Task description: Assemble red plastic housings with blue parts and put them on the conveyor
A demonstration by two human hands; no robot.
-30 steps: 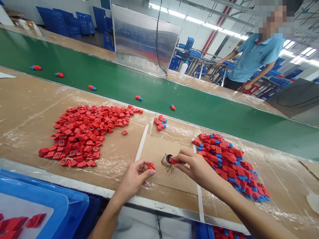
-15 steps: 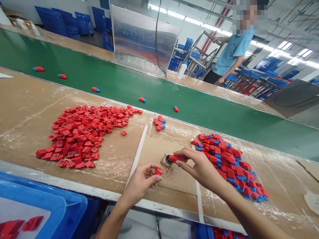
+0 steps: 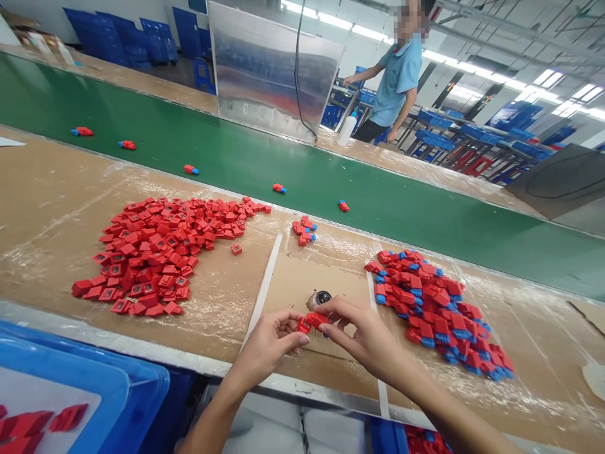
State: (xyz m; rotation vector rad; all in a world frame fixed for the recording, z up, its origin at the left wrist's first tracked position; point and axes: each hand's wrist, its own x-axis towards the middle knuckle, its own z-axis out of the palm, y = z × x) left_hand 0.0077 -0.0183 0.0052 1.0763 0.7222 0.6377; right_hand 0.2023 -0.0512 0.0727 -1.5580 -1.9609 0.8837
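Between the fingertips of my left hand is a small red hollow plastic block. My right hand pinches a red plastic piece right against it; whether the two are joined cannot be made out. A bit of blue shows under the right fingers. Just behind the hands stands a small round jar with a dark top, partly covered by my right fingers. On the left lies a big heap of red blocks, and on the right a heap of red-and-blue pieces.
Beyond the cardboard-covered table runs a green belt carrying several red-and-blue pieces. A few more pieces lie near its edge. Blue bins stand at the lower left. A metal panel, a white bottle and a person in blue are across the belt.
My right hand has brought its red piece from the jar down-left to the block in my left hand. Pieces on the belt have shifted slightly right. The person across has moved left.
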